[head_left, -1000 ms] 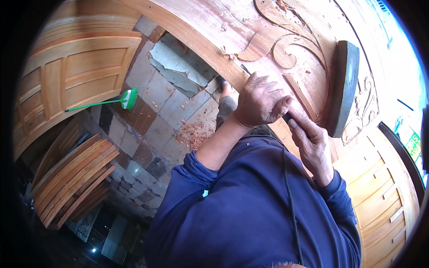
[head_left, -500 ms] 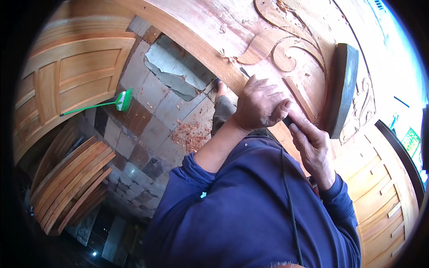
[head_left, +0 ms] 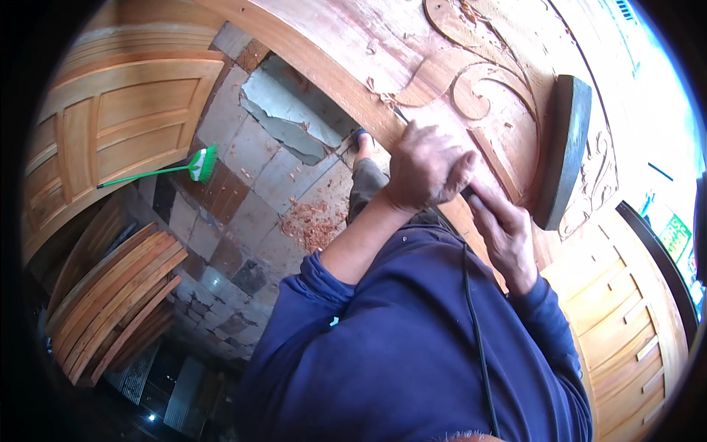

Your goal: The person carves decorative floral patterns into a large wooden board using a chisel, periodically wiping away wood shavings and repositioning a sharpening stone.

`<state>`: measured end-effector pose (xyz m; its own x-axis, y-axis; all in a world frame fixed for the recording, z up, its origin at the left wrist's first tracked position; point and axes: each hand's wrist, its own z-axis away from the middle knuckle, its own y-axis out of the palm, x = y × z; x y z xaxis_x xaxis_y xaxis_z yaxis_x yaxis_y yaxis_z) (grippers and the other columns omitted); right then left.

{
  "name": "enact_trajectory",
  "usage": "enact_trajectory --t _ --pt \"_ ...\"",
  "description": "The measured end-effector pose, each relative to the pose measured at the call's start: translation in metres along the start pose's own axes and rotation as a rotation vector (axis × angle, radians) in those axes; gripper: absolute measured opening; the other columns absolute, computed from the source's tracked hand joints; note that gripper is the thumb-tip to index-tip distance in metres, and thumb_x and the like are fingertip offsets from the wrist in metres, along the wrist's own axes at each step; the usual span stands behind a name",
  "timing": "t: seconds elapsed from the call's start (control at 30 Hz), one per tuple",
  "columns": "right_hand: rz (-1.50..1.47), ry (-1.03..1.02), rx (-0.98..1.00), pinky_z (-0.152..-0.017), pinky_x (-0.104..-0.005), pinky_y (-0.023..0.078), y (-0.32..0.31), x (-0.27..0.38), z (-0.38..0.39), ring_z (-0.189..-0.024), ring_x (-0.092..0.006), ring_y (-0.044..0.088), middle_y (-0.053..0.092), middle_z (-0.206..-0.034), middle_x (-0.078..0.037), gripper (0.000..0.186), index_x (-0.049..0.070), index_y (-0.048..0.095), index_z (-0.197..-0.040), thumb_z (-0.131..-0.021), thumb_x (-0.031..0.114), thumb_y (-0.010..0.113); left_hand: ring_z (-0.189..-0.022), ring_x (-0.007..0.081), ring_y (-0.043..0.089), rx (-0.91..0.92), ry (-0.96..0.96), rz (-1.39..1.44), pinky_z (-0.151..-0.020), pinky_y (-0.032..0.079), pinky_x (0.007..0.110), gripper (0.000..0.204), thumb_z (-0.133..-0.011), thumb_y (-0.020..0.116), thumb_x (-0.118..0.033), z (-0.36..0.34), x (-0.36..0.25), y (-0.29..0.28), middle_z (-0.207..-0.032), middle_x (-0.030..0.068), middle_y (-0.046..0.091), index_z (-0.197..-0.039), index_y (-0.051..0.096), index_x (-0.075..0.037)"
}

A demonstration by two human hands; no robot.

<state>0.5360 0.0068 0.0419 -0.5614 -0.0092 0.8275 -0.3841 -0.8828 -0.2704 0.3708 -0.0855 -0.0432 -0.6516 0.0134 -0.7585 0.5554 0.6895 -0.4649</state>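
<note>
My left hand [head_left: 427, 168] is closed in a fist around a carving chisel [head_left: 401, 116], whose narrow dark blade tip pokes out past the knuckles. The tip meets the wooden panel [head_left: 350, 62] close to its near edge, beside curled shavings [head_left: 381, 94]. Close behind, my right hand [head_left: 504, 232] is wrapped round the chisel's back end. Most of the handle is hidden in the two hands. Raised scrollwork [head_left: 471, 92] is carved into the panel beyond my hands. A thin wood strip [head_left: 495, 163] lies on the panel near my right fingers.
A heavy dark block [head_left: 567, 155] rests on the panel at right. Wood shavings [head_left: 313, 225] litter the tiled floor [head_left: 276, 180] at left. A green broom [head_left: 199, 166] is beside a panelled door [head_left: 140, 110]. Curved boards [head_left: 121, 295] are stacked lower left.
My right hand has shifted slightly left, closer to my left hand. The left hand keeps its hold on the chisel near the same spot.
</note>
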Motion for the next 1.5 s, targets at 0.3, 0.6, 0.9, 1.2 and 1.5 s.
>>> enact_trajectory --t 0.3,0.6,0.9,1.2,1.5 --pt "0.109 -0.278 0.019 -0.082 -0.0420 0.057 0.017 -0.014 -0.033 -0.091 -0.0399 0.073 0.075 -0.104 -0.022 0.024 -0.001 0.074 -0.119 -0.095 0.003 0.073 -0.092 0.0320 0.065 -0.086 0.008 -0.080 -0.103 0.044 0.053 0.033 -0.104 0.058 -0.030 0.007 0.003 -0.007 -0.081 0.0105 0.066 -0.081 0.070 -0.010" --pt "-0.311 0.134 -0.097 -0.060 -0.0202 0.038 -0.015 -0.043 0.031 -0.069 -0.0022 0.047 0.055 -0.082 0.006 0.035 0.002 0.068 -0.142 -0.108 0.006 0.063 -0.144 0.0329 0.056 0.170 0.176 -0.551 -0.129 0.027 0.059 0.042 -0.108 0.056 -0.046 0.026 0.061 -0.076 -0.140 0.0101 0.072 -0.117 0.081 -0.014" --pt "-0.348 0.242 0.023 -0.061 -0.0205 0.037 -0.001 0.000 0.002 -0.070 -0.0022 0.042 0.054 -0.083 0.008 0.036 0.006 0.068 -0.144 -0.110 0.015 0.064 -0.109 0.0350 0.067 0.186 0.092 -0.135 -0.102 0.048 0.052 0.037 -0.108 0.056 -0.036 0.008 0.000 -0.025 -0.108 0.0153 0.074 -0.104 0.074 -0.004" --pt "-0.299 0.197 0.021 -0.061 -0.0207 0.038 0.006 0.014 -0.010 -0.071 -0.0021 0.043 0.056 -0.087 0.007 0.036 0.005 0.068 -0.144 -0.109 0.011 0.063 -0.088 0.0312 0.068 0.068 0.004 -0.085 -0.092 0.048 0.047 0.027 -0.102 0.065 -0.029 -0.002 0.004 -0.009 -0.084 0.0102 0.070 -0.087 0.073 -0.009" --pt "-0.400 0.271 0.000 -0.057 -0.0203 0.034 0.009 0.017 -0.001 -0.067 -0.0012 0.039 0.048 -0.077 0.009 0.037 0.007 0.067 -0.146 -0.110 0.010 0.062 -0.089 0.0373 0.068 0.086 0.017 0.012 -0.090 0.049 0.049 0.026 -0.101 0.063 -0.023 -0.004 0.005 -0.010 -0.087 0.0153 0.071 -0.089 0.071 -0.003"
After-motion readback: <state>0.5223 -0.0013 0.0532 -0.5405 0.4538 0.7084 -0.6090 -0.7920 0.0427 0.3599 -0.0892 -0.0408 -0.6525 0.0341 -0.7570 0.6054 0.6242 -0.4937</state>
